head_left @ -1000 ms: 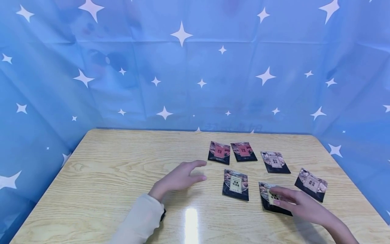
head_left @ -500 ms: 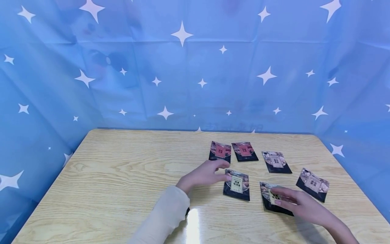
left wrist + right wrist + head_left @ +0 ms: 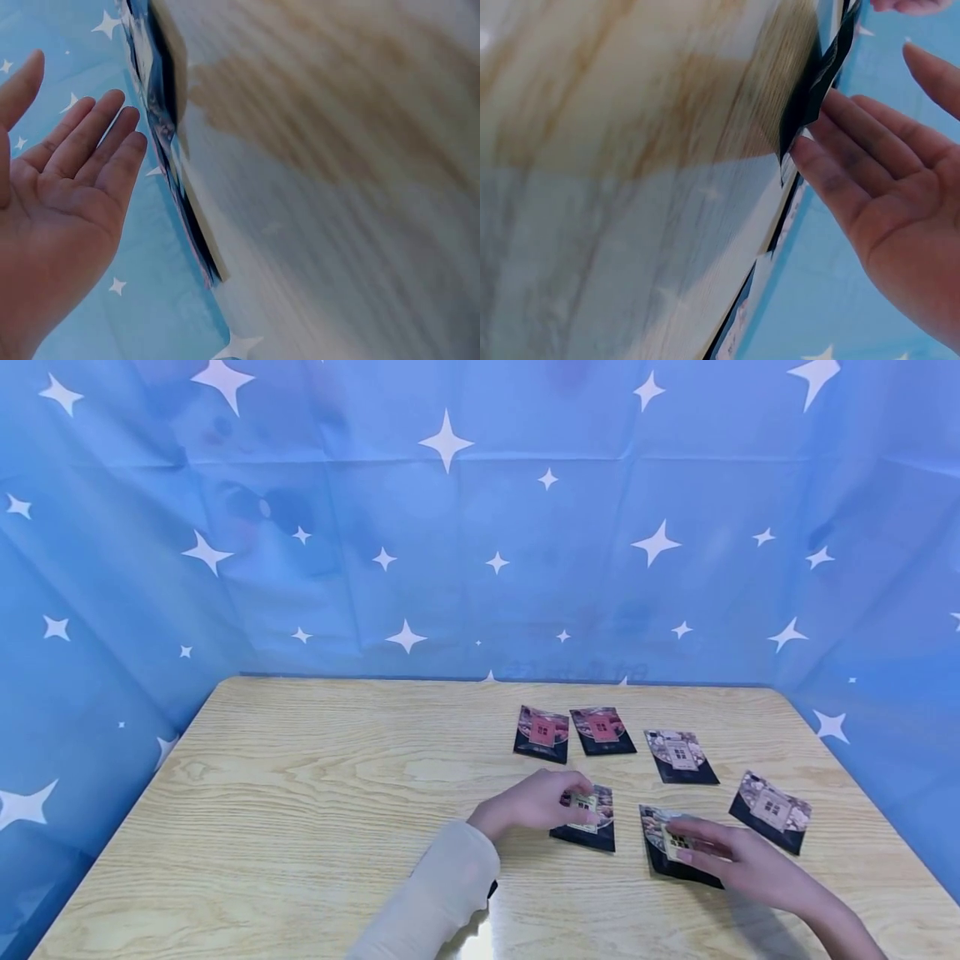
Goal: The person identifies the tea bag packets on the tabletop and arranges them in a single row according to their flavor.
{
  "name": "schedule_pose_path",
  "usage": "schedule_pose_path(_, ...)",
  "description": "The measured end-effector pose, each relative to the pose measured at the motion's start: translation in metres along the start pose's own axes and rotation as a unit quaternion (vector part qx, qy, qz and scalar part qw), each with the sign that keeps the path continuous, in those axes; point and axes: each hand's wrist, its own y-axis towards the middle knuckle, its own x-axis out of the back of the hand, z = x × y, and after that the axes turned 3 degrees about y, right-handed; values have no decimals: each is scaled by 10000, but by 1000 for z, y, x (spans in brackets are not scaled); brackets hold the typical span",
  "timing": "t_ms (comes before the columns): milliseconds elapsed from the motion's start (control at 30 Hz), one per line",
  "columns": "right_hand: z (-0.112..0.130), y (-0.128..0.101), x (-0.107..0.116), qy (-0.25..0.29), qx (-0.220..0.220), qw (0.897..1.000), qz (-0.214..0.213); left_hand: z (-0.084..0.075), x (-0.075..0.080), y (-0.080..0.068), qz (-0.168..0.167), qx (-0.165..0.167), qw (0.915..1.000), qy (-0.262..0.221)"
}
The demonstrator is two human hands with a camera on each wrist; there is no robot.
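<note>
Over a flat black sachet with a pale yellow-green label [image 3: 585, 837], my left hand [image 3: 543, 797] hovers and covers its upper left part. In the left wrist view that hand's fingers [image 3: 86, 146] are almost straight and the thumb stands apart. My right hand [image 3: 731, 860] lies over a matching sachet [image 3: 655, 828], hiding its right part. Seen from the right wrist, the fingertips [image 3: 806, 146] touch the edge of this dark sachet [image 3: 829, 75], which is tilted up off the table. The right thumb is spread away from it.
Two sachets with red labels, one left [image 3: 542, 735] and one right [image 3: 602, 732], lie farther back. Two with pale pink labels, one [image 3: 681, 758] behind the right hand and another [image 3: 771, 811] to its right, lie on the wooden table [image 3: 300, 793]. A blue star-patterned curtain [image 3: 480, 602] hangs behind.
My left hand has moved right, from beside the sachet with the yellow-green label to over it. The right hand stays where it was on its sachet.
</note>
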Motion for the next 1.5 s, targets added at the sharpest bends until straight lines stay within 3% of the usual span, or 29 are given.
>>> schedule_pose_path(400, -1, 0, 0, 136, -45, 9998, 102, -2, -6, 2, 202, 326, 9989, 272)
schedule_pose_path(700, -1, -2, 0, 96, 42, 9999, 55, 11, 2, -13, 108, 241, 9995, 143)
schedule_pose_path(1067, -2, -3, 3, -130, 146, 9998, -47, 42, 34, -58, -207, 569, 9981, 112)
schedule_pose_path(1367, -1, -2, 3, -56, 84, 9999, -11, 77, 60, -105, -635, 379, 9972, -68)
schedule_pose_path(1500, -1, -2, 3, 9, 86, 10000, 19, 91, 70, -127, -809, 732, 9934, -354)
